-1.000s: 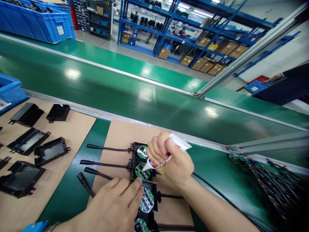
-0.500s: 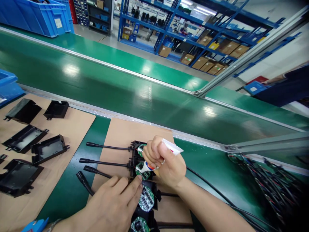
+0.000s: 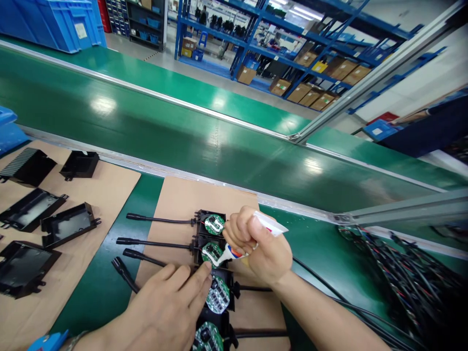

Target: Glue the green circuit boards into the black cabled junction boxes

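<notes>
My right hand (image 3: 260, 246) is closed around a white glue tube (image 3: 234, 251) whose nozzle points down at the second of several round green circuit boards (image 3: 211, 252). These boards sit in black housings (image 3: 202, 242) with black cables (image 3: 153, 243), in a row on a brown cardboard sheet (image 3: 186, 200). My left hand (image 3: 168, 303) lies flat with its fingers stretched out. Its fingertips press the housing just below the nozzle, beside another green board (image 3: 218, 295).
Empty black housing covers (image 3: 68, 224) lie on a second cardboard sheet (image 3: 109, 185) at the left. A bundle of black wires (image 3: 409, 282) fills the right side. The green conveyor belt (image 3: 204, 141) runs behind. Blue bins (image 3: 54, 19) and shelves with boxes stand far back.
My right hand has shifted the tube slightly, and its nozzle now rests on the second board. The top board shows fully. My left hand stays flat on the housings.
</notes>
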`<state>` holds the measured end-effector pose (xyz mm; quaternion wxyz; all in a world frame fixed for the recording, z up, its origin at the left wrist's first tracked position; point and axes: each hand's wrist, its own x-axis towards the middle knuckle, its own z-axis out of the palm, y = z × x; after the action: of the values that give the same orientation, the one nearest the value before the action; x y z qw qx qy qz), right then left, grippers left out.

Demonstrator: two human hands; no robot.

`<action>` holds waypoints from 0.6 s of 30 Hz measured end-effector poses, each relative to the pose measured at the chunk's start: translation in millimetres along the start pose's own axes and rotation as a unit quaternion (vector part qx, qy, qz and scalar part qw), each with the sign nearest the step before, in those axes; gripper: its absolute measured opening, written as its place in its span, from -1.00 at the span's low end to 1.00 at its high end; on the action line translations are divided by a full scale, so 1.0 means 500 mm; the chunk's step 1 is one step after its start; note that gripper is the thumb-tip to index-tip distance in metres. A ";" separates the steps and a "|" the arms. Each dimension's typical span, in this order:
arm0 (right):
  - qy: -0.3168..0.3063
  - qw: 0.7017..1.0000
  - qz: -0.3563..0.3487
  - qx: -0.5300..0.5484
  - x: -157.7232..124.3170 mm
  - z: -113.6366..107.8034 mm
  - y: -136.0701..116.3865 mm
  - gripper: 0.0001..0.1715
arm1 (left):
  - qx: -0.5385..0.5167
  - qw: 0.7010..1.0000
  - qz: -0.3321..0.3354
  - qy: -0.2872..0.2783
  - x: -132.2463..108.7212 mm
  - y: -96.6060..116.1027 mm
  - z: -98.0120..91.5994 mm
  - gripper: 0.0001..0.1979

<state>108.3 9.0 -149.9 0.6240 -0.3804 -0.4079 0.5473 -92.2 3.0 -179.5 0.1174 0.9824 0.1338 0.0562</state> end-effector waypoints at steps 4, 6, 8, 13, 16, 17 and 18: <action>0.004 1.000 0.007 -0.006 0.007 -0.006 -0.001 -0.55 | 0.004 1.000 0.001 0.010 0.002 -0.003 -0.001 -0.53; 0.006 1.000 0.003 -0.001 0.010 -0.006 0.003 -0.55 | 0.002 1.000 0.004 0.012 0.004 -0.004 -0.001 -0.53; 0.007 1.000 -0.005 0.008 0.014 -0.005 0.010 -0.56 | 0.003 1.000 0.003 0.014 0.005 -0.005 0.000 -0.53; 0.017 1.000 -0.018 0.007 0.023 -0.005 0.028 -0.56 | -0.003 1.000 0.006 0.001 0.008 -0.006 0.006 -0.52; 0.015 0.999 -0.023 -0.019 0.024 -0.010 0.022 -0.55 | -0.009 1.000 0.000 -0.010 0.008 -0.006 -0.001 -0.51; 0.015 0.999 -0.024 -0.020 0.022 -0.011 0.015 -0.56 | -0.010 1.000 -0.002 -0.010 0.008 -0.007 -0.006 -0.51; 0.016 0.999 -0.024 -0.016 0.017 -0.011 0.006 -0.56 | -0.014 1.000 0.000 -0.010 0.006 -0.008 -0.013 -0.51</action>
<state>113.0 17.8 -154.0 0.6376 -0.3893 -0.4155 0.5189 -91.2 8.8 -173.8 0.1321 0.9812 0.1322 0.0481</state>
